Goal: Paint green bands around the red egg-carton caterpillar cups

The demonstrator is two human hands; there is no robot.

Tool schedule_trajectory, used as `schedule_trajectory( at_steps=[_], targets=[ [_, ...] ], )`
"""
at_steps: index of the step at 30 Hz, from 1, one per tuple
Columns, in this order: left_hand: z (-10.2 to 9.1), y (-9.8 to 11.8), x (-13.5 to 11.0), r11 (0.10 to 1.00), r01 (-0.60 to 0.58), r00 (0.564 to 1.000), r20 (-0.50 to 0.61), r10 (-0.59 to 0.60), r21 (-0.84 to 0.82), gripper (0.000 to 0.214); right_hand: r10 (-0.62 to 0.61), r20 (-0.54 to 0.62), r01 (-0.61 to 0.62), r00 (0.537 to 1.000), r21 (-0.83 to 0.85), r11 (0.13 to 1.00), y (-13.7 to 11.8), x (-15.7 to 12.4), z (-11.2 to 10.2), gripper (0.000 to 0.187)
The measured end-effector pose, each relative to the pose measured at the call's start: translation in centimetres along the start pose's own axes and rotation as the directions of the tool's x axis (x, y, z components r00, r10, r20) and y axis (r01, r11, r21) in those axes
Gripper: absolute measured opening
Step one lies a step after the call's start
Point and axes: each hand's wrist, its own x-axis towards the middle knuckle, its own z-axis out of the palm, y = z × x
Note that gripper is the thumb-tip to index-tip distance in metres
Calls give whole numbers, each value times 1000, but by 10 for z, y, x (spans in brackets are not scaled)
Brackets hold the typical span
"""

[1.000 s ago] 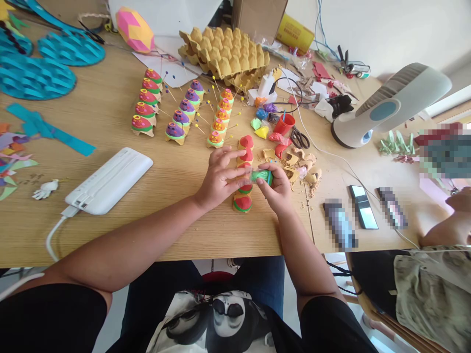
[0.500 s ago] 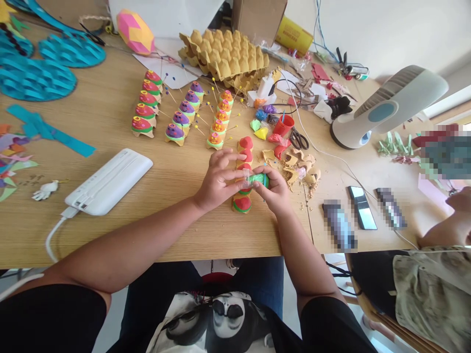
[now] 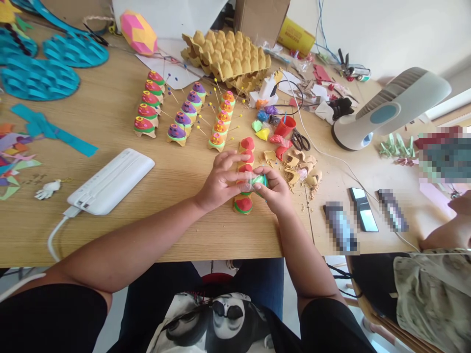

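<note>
Both of my hands meet over a column of egg-carton cups topped with red clay on the wooden table. My left hand has its fingers curled round the middle of that column. My right hand pinches a small lump of green clay in clear plastic wrap, and the left fingertips touch the same lump. The cups under my hands are mostly hidden. Beyond them stand three finished rows of decorated cups: red-topped, purple-topped and orange-topped, several with pins stuck in.
A white power bank with a cable lies to the left. An egg tray, glue gun, red cup, scissors, carton scraps, a desk fan and teal paper shapes surround the spot. Another person's arm is at the right.
The green lump has been drawn in closer between both hands, and my right fingers have closed tighter on it. The camera view shifted slightly.
</note>
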Motion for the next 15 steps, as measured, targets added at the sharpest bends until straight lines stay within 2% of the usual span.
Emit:
schedule_trajectory(
  at_steps=[5, 10, 15],
  targets=[
    [-1, -1, 1, 1000, 26, 999, 22, -26, 5, 10, 39, 67, -44, 997, 68, 997, 3, 0, -2, 60],
    [-2, 0, 1, 1000, 18, 1000, 20, -17, -12, 7, 26, 42, -28, 999, 47, 999, 1, 0, -1, 52],
    [-3, 3, 1, 999, 20, 999, 38, -21, 30, 12, 25, 19, -25, 1000, 26, 999, -2, 1, -1, 52]
  ],
)
